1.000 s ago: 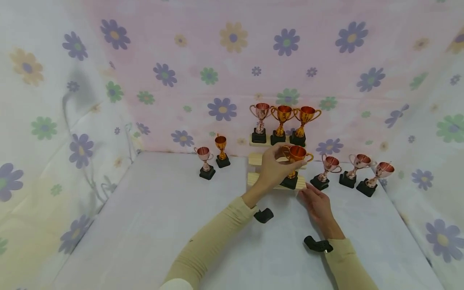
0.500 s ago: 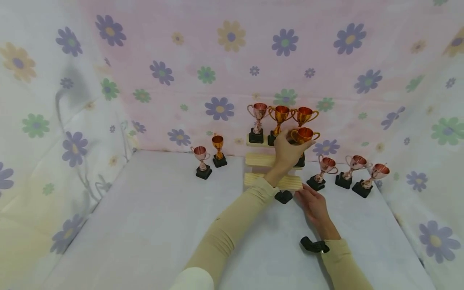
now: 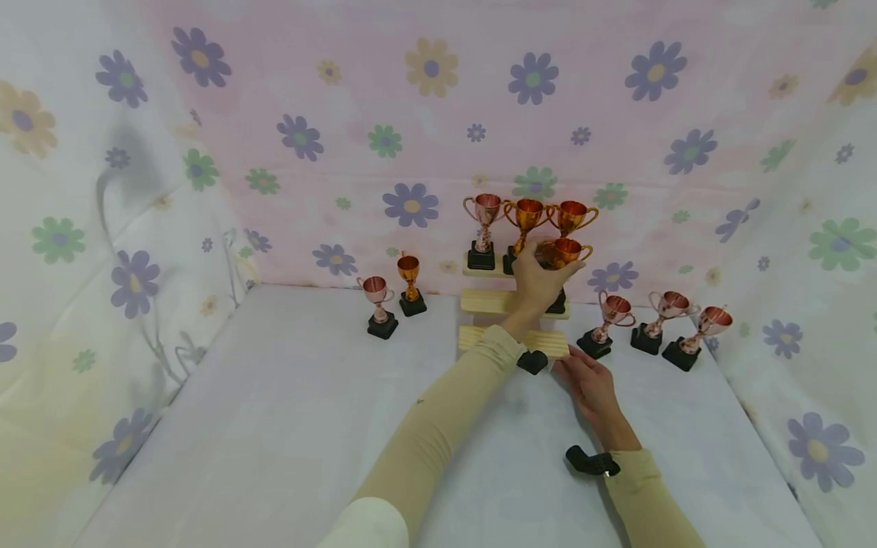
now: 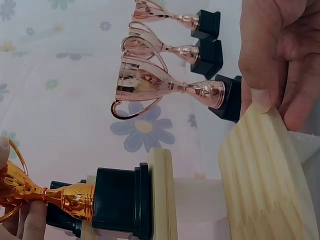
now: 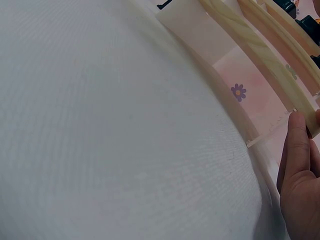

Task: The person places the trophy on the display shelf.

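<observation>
My left hand [image 3: 537, 280] grips a gold trophy cup [image 3: 567, 253] by its upper part, upright at the right end of the middle step [image 3: 483, 301] of a wooden tiered stand. In the left wrist view, the trophy's black base [image 4: 120, 200] sits against that step. My right hand [image 3: 594, 384] holds the right end of the bottom step [image 4: 260, 175], thumb on top and fingers below. On the top step stand a rose-gold trophy [image 3: 483, 224] and two gold trophies [image 3: 527, 217] [image 3: 571, 218]; my left hand partly hides the gold ones.
On the white table [image 3: 294, 426], a rose-gold trophy [image 3: 378, 304] and a gold trophy [image 3: 409, 283] stand left of the stand. Three rose-gold trophies [image 3: 611, 321] [image 3: 663, 318] [image 3: 700, 335] stand to its right. A flowered cloth [image 3: 329, 152] hangs close behind.
My left hand has carried the gold trophy up from the bottom step to the right end of the middle step, lowering slightly at the end. My right hand keeps its hold on the stand.
</observation>
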Motion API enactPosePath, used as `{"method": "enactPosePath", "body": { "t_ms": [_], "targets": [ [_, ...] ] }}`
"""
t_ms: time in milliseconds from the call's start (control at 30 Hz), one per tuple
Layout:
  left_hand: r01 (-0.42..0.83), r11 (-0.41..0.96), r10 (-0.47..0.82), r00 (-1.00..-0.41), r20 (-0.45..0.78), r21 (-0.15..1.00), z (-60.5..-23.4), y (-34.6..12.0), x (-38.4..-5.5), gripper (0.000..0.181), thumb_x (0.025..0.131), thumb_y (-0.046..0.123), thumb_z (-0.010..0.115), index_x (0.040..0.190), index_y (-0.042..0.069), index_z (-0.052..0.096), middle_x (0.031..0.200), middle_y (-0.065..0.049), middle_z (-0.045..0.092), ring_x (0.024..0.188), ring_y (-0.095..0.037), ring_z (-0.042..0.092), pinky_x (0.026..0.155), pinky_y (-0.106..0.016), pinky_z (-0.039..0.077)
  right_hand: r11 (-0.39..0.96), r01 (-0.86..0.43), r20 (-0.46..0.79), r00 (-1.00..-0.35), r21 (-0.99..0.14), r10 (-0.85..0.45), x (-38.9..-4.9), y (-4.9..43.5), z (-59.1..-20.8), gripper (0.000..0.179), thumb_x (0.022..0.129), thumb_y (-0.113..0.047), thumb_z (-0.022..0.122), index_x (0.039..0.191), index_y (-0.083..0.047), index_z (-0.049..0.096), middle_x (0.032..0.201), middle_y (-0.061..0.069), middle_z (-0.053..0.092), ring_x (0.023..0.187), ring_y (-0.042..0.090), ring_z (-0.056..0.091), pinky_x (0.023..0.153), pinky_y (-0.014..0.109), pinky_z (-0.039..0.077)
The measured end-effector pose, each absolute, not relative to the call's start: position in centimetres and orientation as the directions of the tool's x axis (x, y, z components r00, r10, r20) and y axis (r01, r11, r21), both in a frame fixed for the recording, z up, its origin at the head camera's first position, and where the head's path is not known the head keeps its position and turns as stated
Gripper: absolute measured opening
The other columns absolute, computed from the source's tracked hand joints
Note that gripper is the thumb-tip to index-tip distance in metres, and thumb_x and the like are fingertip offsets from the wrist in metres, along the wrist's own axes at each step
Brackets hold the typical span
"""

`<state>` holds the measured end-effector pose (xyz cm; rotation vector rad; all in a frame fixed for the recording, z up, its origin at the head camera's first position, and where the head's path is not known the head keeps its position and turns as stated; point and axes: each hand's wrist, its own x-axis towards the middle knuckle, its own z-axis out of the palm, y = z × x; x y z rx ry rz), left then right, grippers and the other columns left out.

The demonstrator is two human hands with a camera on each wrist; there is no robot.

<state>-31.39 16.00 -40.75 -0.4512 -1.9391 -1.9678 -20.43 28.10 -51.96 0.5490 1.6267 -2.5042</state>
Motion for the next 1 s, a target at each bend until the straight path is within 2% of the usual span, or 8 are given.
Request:
{"method": "enactPosePath", "body": {
  "t_ms": [200,400,600,733,867,1000],
  "targets": [
    [0.407,0.005,-0.014,-0.913,0.408,0.913,-40.67,16.50,-31.40,0.052,0.080,0.018,0.089,0.125,0.009,0.065,0.110,-0.004,0.066,0.084,-0.007,0.058,0.068,-0.014,0.050,-0.405,0.295,-0.366,-0.924,-0.866,0.111,-20.43,28.24,-52.02,0.057,0.108,-0.014,0.051,0.160,-0.005,0.029,0.130,-0.002,0.056,0.106,0.001,0.065,0.105,0.022,0.049],
    [0.401,-0.008,-0.007,-0.916,0.401,0.916,-40.79,16.71,-31.26,0.054,0.079,0.019,0.090,0.125,0.010,0.063,0.107,-0.003,0.066,0.087,-0.006,0.061,0.072,-0.015,0.053,-0.402,0.292,-0.359,-0.928,-0.868,0.102,-20.48,28.33,-52.15,0.057,0.108,-0.014,0.050,0.160,-0.005,0.027,0.143,0.005,0.048,0.107,0.001,0.065,0.106,0.022,0.048],
    [0.435,0.000,0.000,-0.900,0.435,0.900,-41.05,16.59,-31.39,0.054,0.079,0.018,0.090,0.125,0.010,0.063,0.110,-0.003,0.066,0.094,-0.005,0.062,0.081,-0.015,0.055,-0.408,0.282,-0.348,-0.932,-0.868,0.097,-20.50,28.28,-52.16,0.057,0.108,-0.013,0.049,0.160,-0.004,0.028,0.130,-0.002,0.056,0.106,0.002,0.066,0.104,0.022,0.050],
    [0.437,-0.006,0.016,-0.899,0.437,0.899,-41.17,16.35,-31.39,0.053,0.079,0.018,0.090,0.124,0.011,0.062,0.108,-0.004,0.066,0.092,-0.006,0.062,0.079,-0.015,0.055,-0.426,0.275,-0.348,-0.932,-0.862,0.100,-20.49,28.27,-52.11,0.056,0.108,-0.012,0.049,0.159,-0.003,0.029,0.118,-0.007,0.061,0.105,0.002,0.066,0.103,0.022,0.051],
    [0.438,-0.021,0.020,-0.899,0.438,0.899,-41.20,16.08,-31.23,0.054,0.079,0.016,0.090,0.125,0.010,0.062,0.108,-0.006,0.067,0.093,-0.007,0.063,0.080,-0.019,0.057,-0.443,0.278,-0.352,-0.931,-0.853,0.093,-20.43,28.22,-52.02,0.056,0.108,-0.011,0.049,0.160,-0.004,0.028,0.120,-0.006,0.060,0.106,0.002,0.066,0.105,0.022,0.049],
    [0.413,-0.059,0.041,-0.909,0.415,0.909,-41.31,15.75,-31.08,0.056,0.079,0.013,0.089,0.127,0.010,0.061,0.111,-0.006,0.067,0.099,-0.012,0.064,0.087,-0.029,0.061,-0.450,0.277,-0.352,-0.932,-0.849,0.091,-20.35,28.21,-51.98,0.057,0.108,-0.012,0.050,0.160,-0.006,0.028,0.125,-0.004,0.057,0.107,0.003,0.066,0.106,0.022,0.048]
  ]
}}
